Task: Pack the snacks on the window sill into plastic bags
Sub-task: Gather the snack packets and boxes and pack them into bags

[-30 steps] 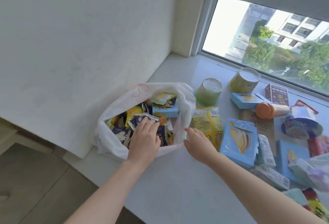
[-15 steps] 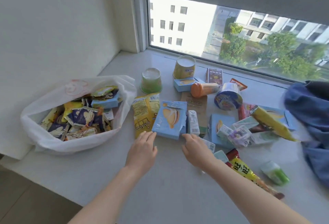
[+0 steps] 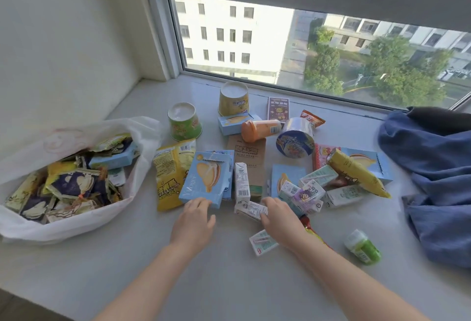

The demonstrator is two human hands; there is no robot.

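1. Fingers of the left hand [image 3: 193, 221] lie loose and slightly spread, tips touching the near edge of the blue box [image 3: 206, 181], nothing gripped yet.
2. Right hand [image 3: 279, 215] curls over a small white carton [image 3: 251, 210]; whether it has actually closed on it, I cannot tell.
3. Plastic bag [image 3: 142, 142] sits at the left, mouth gaping, already stuffed with packets and close by for quick drops.
4. Most snacks lie scattered across the window sill [image 3: 229, 282], so plenty remains.
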